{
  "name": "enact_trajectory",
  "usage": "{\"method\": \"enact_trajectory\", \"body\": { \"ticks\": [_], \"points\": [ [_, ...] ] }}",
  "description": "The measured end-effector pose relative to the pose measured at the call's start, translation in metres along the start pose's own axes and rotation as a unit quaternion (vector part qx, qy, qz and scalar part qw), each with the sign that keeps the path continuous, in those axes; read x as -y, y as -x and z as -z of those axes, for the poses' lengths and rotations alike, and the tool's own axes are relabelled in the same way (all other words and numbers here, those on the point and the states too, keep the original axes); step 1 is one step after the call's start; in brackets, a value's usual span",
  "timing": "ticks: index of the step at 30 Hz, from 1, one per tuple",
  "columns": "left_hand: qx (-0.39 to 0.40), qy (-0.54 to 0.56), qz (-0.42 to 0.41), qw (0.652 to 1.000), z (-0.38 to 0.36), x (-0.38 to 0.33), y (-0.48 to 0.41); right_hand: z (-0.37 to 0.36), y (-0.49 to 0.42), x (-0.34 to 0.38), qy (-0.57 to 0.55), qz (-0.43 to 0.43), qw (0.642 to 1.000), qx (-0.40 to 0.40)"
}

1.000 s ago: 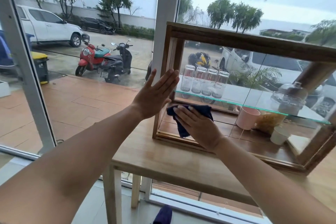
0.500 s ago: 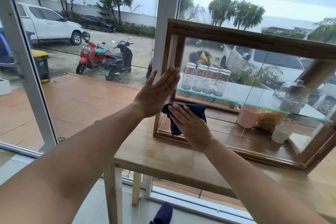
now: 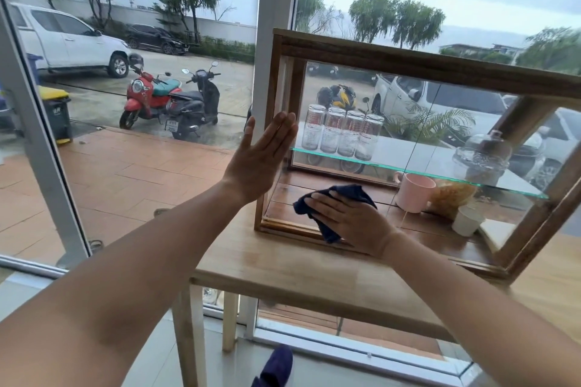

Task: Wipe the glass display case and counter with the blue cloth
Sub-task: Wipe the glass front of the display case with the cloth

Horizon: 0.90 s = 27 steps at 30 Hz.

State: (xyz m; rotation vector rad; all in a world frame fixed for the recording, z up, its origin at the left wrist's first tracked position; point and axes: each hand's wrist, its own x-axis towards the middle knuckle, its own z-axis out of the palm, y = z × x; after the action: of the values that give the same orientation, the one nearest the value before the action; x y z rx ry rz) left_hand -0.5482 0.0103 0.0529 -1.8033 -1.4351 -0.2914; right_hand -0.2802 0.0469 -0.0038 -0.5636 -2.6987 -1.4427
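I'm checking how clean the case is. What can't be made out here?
Head view only:
- Glass under the blue cloth: covered by the cloth and right hand.
- Display case right end: cut off by the frame edge.
- Jars: print too small to read.
- Left hand: palm contact hidden.
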Motion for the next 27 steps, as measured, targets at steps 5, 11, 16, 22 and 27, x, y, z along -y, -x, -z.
{"method": "enact_trajectory", "body": {
  "ticks": [5,11,16,22,27],
  "points": [
    [-0.011,0.032,0.022,0.999,-0.003,-0.009,-0.001,0.029,-0.004,-0.078,-0.022,-0.235,0.962,-0.141],
    [-0.047,0.090,0.094,0.990,-0.003,-0.034,-0.002,-0.008,0.006,-0.011,0.000,-0.165,0.982,-0.089],
    [-0.024,-0.010,-0.033,0.999,-0.022,-0.054,0.018,-0.022,0.051,0.022,0.004,0.017,0.996,0.089],
    [-0.014,-0.008,-0.045,0.999,-0.034,-0.067,0.017,0.021,0.040,-0.070,-0.017,-0.236,0.966,-0.103],
    [-0.022,-0.014,-0.067,0.997,-0.039,-0.084,0.014,0.007,0.037,-0.044,-0.051,-0.299,0.944,-0.128]
  ]
}}
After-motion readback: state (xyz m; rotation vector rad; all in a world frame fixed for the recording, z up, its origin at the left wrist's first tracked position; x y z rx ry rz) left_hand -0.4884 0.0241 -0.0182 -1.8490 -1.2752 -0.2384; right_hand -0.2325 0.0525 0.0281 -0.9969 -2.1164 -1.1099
